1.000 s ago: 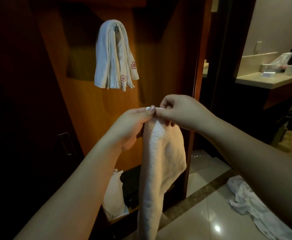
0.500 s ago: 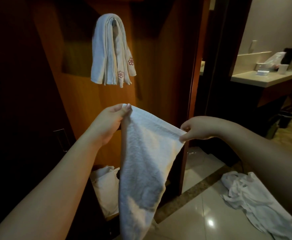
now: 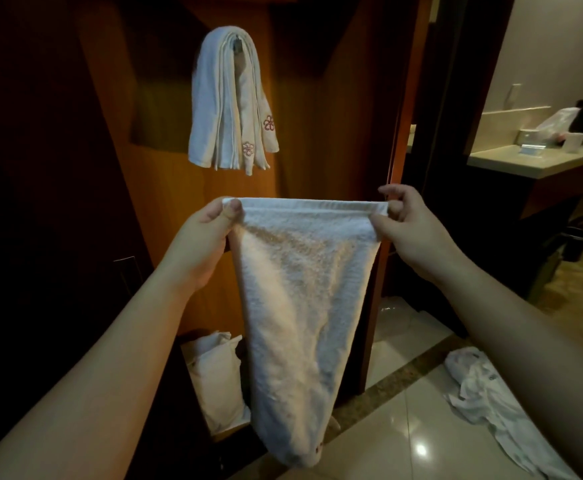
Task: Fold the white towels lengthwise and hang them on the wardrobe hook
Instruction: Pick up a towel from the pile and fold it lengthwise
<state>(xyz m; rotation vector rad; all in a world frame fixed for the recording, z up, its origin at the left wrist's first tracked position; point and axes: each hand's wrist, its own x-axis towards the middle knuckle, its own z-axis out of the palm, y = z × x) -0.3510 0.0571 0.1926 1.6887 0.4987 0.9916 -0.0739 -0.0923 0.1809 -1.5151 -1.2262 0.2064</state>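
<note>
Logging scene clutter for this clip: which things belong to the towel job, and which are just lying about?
Job:
held towel, pinched at its top corners by left hand and right hand
hung towels on the wardrobe hook

Lying about:
white cloth on floor
white bag low in wardrobe
tissue box on counter

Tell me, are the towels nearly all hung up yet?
Partly. Several folded white towels already hang over the wardrobe hook. Another white towel is in hand: the left hand and right hand pinch its top corners and hold it spread, not yet folded lengthwise or hung. Crumpled white cloth lies on the floor; more white fabric sits low in the wardrobe.
</note>
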